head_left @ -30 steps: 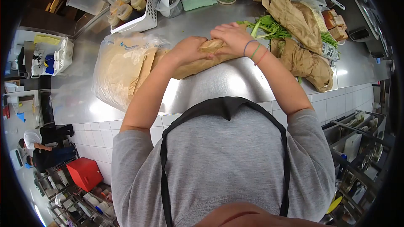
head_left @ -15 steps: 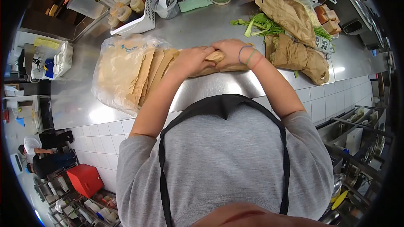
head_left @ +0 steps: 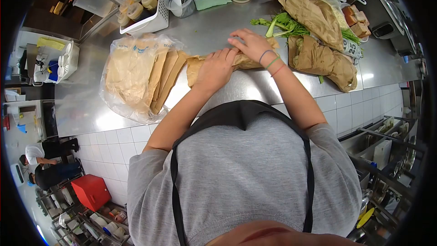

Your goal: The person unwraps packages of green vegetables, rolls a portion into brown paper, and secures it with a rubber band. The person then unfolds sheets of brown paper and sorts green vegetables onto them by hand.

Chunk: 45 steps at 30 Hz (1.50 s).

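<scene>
Right hand [head_left: 255, 48] opens over paper roll [head_left: 194, 69], fingers splayed; left hand [head_left: 217, 70] drapes it, grip hidden. Likely wrapping; needs right regrip.

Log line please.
left hand: on long crumpled brown paper bundle | right hand: over it, open | left of bundle: clear plastic bag

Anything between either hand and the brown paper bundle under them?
Nothing visible. The left hand rests on the brown paper bundle; the right hand is over it, contact partly hidden. The leafy greens lie off to the right, not between.
</scene>
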Each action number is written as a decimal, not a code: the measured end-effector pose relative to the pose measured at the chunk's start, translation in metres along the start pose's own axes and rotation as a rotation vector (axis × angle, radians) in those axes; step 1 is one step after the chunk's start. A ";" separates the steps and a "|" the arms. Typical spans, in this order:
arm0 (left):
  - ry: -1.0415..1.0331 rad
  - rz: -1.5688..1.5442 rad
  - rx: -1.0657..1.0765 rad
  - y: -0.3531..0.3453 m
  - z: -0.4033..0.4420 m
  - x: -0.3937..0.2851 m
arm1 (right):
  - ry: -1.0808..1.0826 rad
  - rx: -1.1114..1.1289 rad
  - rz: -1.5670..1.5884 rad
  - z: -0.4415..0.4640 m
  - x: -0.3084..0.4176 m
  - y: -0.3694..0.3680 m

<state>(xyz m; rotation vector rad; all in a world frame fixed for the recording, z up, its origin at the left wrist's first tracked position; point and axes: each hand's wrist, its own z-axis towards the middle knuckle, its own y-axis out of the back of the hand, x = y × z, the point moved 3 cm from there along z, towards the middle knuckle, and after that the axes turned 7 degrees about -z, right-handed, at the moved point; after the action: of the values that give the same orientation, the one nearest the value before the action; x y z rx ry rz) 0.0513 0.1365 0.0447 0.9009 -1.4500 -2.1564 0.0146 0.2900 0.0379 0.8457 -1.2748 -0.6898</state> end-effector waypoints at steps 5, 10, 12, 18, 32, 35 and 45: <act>-0.123 0.010 -0.112 0.001 -0.002 0.001 | -0.014 -0.476 0.508 0.026 -0.007 -0.010; 0.016 -0.033 0.084 0.002 0.017 0.019 | 0.077 0.027 0.325 0.025 0.015 -0.004; 0.158 -0.036 0.228 0.009 0.025 0.028 | 0.144 0.043 0.138 0.003 0.011 0.006; -0.122 -0.417 -0.115 0.021 0.041 0.025 | 0.161 0.255 -0.282 0.000 -0.015 0.007; -0.317 -0.265 -0.390 0.012 0.047 -0.057 | 0.221 0.154 -0.332 -0.008 -0.027 -0.008; 0.153 -1.484 -0.293 0.010 0.049 -0.045 | 0.214 0.161 -0.352 -0.007 -0.033 -0.012; 0.049 -0.063 0.054 0.018 0.043 0.001 | 0.198 0.217 -0.243 -0.017 -0.008 0.017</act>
<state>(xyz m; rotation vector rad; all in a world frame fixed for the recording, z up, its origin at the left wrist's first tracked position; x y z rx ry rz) 0.0197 0.1578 0.0720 1.0252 -1.4814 -2.1332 0.0296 0.3084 0.0468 1.2308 -1.0904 -0.6475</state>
